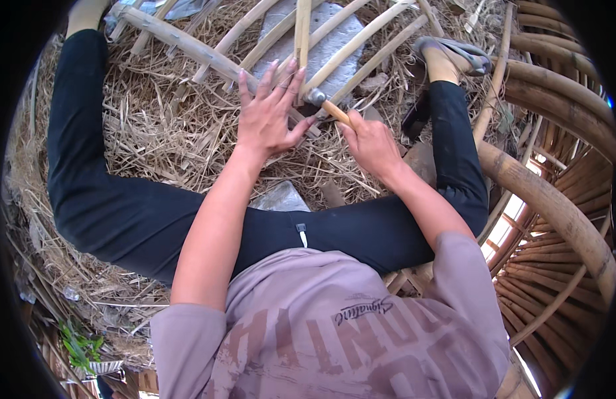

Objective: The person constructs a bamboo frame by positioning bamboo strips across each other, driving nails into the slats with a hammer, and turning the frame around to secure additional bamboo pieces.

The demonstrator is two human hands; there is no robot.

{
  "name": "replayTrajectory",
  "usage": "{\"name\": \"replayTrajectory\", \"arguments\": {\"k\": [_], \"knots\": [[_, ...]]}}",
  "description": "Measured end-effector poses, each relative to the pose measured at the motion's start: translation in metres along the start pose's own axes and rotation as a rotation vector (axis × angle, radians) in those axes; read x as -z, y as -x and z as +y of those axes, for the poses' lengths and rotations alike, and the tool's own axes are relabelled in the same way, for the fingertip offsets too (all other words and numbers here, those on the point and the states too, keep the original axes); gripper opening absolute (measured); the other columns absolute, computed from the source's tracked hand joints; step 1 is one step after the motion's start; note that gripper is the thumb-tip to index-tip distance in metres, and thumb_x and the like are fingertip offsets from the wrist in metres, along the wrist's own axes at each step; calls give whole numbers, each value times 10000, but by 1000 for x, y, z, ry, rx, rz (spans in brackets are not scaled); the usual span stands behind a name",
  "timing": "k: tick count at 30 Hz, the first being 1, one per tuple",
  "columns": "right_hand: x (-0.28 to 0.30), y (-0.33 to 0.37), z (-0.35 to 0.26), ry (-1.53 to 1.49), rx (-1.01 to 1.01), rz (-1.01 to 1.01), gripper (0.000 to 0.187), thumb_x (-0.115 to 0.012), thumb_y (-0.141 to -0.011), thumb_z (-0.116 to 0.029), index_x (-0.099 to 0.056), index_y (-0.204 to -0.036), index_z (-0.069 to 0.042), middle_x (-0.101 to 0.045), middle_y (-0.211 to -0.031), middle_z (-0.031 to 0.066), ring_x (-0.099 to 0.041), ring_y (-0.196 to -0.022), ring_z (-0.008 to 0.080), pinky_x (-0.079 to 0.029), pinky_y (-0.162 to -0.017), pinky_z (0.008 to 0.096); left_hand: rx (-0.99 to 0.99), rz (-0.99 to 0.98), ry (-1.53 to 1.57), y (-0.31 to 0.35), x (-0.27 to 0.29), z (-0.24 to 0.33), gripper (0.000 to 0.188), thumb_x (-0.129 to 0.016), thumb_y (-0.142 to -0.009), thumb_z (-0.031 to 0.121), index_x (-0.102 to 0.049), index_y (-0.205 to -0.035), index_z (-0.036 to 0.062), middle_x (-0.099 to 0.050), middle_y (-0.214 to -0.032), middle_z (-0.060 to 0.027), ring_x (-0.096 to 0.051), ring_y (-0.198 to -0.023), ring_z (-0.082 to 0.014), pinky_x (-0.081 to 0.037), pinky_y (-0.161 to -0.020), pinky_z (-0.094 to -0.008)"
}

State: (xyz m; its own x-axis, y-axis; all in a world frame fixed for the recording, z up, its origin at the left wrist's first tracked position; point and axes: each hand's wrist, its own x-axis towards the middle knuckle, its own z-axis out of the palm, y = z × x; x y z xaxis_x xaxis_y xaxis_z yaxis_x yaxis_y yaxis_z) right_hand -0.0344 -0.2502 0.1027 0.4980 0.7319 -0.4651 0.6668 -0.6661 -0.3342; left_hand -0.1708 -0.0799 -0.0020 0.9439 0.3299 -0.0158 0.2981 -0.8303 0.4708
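My right hand [372, 145] is wrapped round the wooden handle of a small hammer [336, 113]. Its metal head rests at or just over the end of a bamboo frame, beside an upright slat. With fingers spread, my left hand [267, 118] presses down on the frame's long bamboo rail [188, 48], its thumb pointing toward the hammer. Several pale bamboo slats [362, 41] fan out from that rail toward the far side. Whether a nail sits under the hammer head or the thumb is hidden.
Beneath the frame lies a grey stone slab [341, 36]. Dry straw and bamboo shavings [168, 133] cover the ground between my spread legs. Another grey stone piece [281, 197] lies close to my lap. Thick curved bamboo poles [544, 193] stand at the right, and a green plant [80, 346] is at lower left.
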Motion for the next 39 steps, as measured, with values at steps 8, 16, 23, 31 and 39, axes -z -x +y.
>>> {"name": "replayTrajectory", "arguments": {"k": [8,16,23,31,39], "knots": [[85,23,-24,-273,-27,282,294,-600,-1048,-265,-559,-917,-6,-574,-618,197,-606,-539,379,-432,-525,472,-27,40,-10,3,-4,-4,843,-493,-952,629,-280,-1647,201,-295,-1697,-27,-229,-1569,-277,82,-1226,-654],[83,62,-1,-715,-186,664,384,-538,-1091,-391,-573,-922,-48,-500,-649,-30,-436,-546,42,-361,-486,253,-35,191,69,-6,15,0,579,-585,-991,404,-527,-1480,98,-537,-1521,-105,-376,-1486,-322,-105,-1237,-659],[81,74,12,-867,-234,654,397,-532,-1088,-439,-560,-919,-80,-493,-665,-61,-438,-547,8,-369,-489,201,-70,156,-344,-23,41,-11,321,-617,-975,345,-674,-1163,91,-709,-1111,-85,-574,-1233,-285,-286,-1143,-594],[80,74,5,-914,-217,641,452,-569,-1068,-424,-635,-959,9,-546,-618,48,-513,-567,116,-424,-537,342,-6,169,-388,-34,47,4,285,-566,-1002,357,-698,-1018,106,-724,-1052,-87,-620,-1109,-275,-307,-1092,-571],[78,65,4,-968,-190,658,450,-553,-1073,-422,-629,-942,1,-555,-623,48,-511,-560,130,-429,-545,341,121,176,-94,-14,41,15,298,-602,-983,311,-689,-1120,60,-699,-1081,-121,-609,-1099,-295,-352,-1056,-510]]}}
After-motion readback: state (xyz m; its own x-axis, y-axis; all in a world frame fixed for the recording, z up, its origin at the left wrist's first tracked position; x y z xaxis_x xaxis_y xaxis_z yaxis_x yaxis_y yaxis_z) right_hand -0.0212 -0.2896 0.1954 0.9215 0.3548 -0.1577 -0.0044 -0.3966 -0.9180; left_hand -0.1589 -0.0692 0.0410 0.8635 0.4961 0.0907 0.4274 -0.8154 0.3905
